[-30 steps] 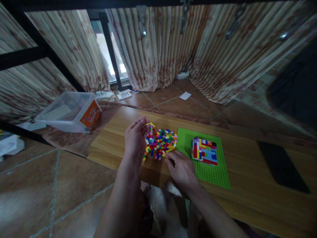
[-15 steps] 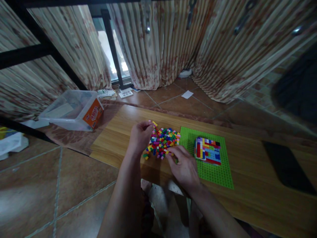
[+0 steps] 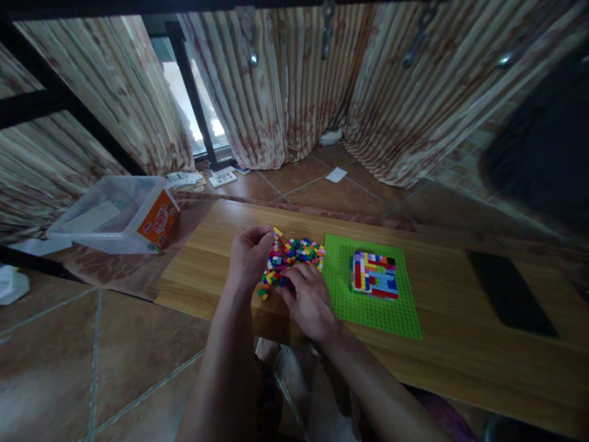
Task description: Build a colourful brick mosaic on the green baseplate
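A loose heap of small colourful toy bricks (image 3: 302, 248) lies on the wooden board. At its left edge is my left hand (image 3: 248, 255), thumb and forefinger pinched together; whatever is between the fingertips is too small to make out. My right hand (image 3: 310, 301) reaches over the near side of the heap, thumb and forefinger apart around some bricks and covering part of the heap. To the right, a green baseplate (image 3: 340, 307) bears a low, roughly square block of multicoloured bricks (image 3: 375, 274).
The wooden board (image 3: 460, 362) stretches across in front of me. A dark flat panel (image 3: 510, 291) lies at its right. A clear plastic box (image 3: 110, 215) with an orange label stands beyond its left end. Striped curtains (image 3: 294, 92) hang behind, with papers (image 3: 223, 178) on the tiled floor.
My right hand has moved left from the heap's right side, near the baseplate, to its near left part. My left hand stays pinched at the left edge. The view has shifted slightly.
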